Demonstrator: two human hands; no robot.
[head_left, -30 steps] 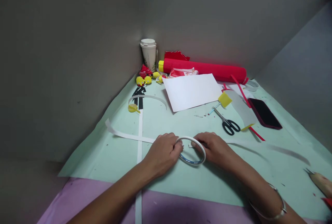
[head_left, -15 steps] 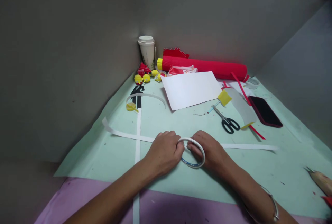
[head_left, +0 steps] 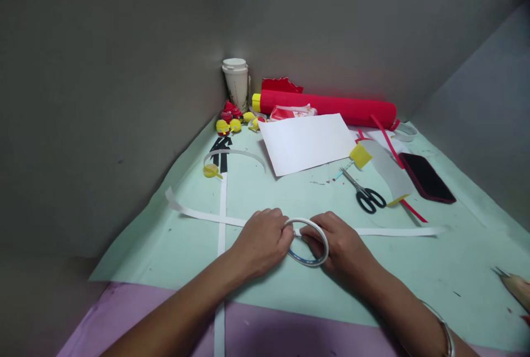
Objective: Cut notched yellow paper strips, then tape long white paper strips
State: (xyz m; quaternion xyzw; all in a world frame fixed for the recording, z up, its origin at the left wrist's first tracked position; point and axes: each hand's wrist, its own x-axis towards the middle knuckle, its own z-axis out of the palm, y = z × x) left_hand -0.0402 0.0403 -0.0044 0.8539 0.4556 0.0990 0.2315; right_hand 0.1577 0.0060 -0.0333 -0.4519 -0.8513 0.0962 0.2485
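Observation:
My left hand (head_left: 265, 238) is closed, its thumb and fingers gripping the left edge of a thin roll of tape (head_left: 325, 238). White outside and blue on its inner face, the roll stands tilted between my hands. Just right of it, my right hand (head_left: 337, 241) has its fingers curled in; what they pinch is hidden. A long white paper strip (head_left: 397, 232) runs sideways beneath both hands and shows briefly between them. It crosses a second white strip (head_left: 222, 235), which runs from the black strips (head_left: 222, 153) toward the front edge.
Scissors (head_left: 364, 194) and a phone (head_left: 426, 177) lie to the right. Behind are a white sheet (head_left: 308, 144), a red corrugated roll (head_left: 331, 104), a lidded cup (head_left: 237, 84) and small yellow pieces (head_left: 223, 127). A pointed tool (head_left: 515, 288) is at the right edge.
My right hand has shifted slightly right, away from my left hand, and more of the white strip shows between them. The whole view has drifted a little. My left hand keeps its hold.

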